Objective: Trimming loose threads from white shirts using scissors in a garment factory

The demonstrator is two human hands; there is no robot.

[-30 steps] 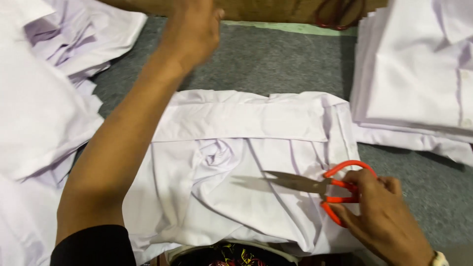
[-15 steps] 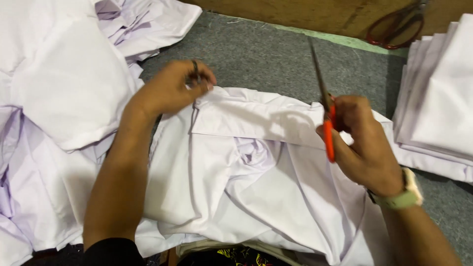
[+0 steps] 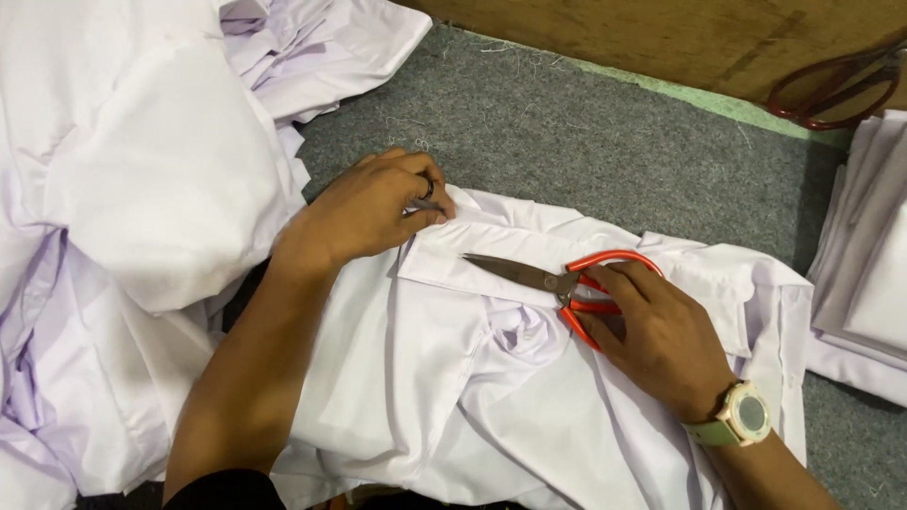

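Observation:
A white shirt (image 3: 491,397) lies spread on the grey felt surface in front of me, its collar band toward the far side. My left hand (image 3: 373,208) rests on the left end of the collar, fingers pinched around a small thin dark object that I cannot identify. My right hand (image 3: 657,335) lies on the shirt with its fingers through the orange handles of a pair of scissors (image 3: 557,279). The scissor blades are closed and lie flat on the collar, pointing left toward my left hand. A pale green wristwatch (image 3: 737,416) sits on my right wrist.
A heap of white shirts (image 3: 123,189) fills the left side. A neat stack of folded white shirts (image 3: 874,283) stands at the right edge. Dark red-handled scissors (image 3: 836,90) lie at the far right by a wooden board (image 3: 642,38). Loose threads litter the grey felt (image 3: 605,151).
My right hand has lowered the scissors from upright in the air to flat on the collar. My left hand has stayed at the collar's left end.

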